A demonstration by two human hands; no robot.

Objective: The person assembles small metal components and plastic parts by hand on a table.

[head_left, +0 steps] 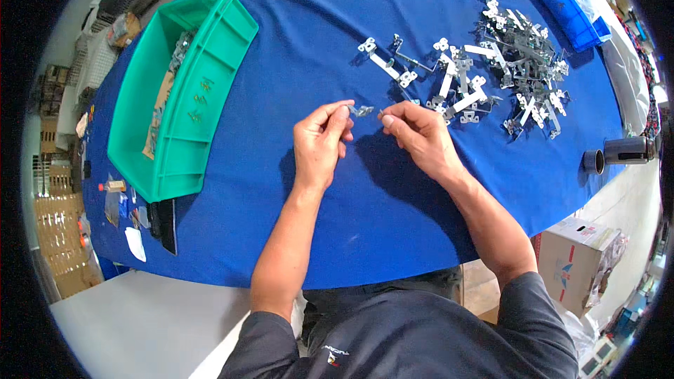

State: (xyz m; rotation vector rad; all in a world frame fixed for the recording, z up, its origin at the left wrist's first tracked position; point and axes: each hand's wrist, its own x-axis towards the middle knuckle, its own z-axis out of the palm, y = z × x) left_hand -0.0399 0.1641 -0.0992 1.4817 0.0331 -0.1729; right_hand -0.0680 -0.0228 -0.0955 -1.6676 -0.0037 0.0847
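Observation:
My left hand pinches a small metal bracket between thumb and fingers, above the blue cloth. Just to its right, my right hand is closed in a pinch. A tiny tip shows at those fingers, too small to name, with a narrow gap between it and the bracket. Beyond my hands lie a loose metal bracket and a cluster of similar brackets. A denser heap of metal brackets spreads farther right.
A green plastic bin with metal parts inside stands at the left. At the far right is a blue bin. A dark cylinder and a smaller dark cup lie near the right edge. A cardboard box stands below.

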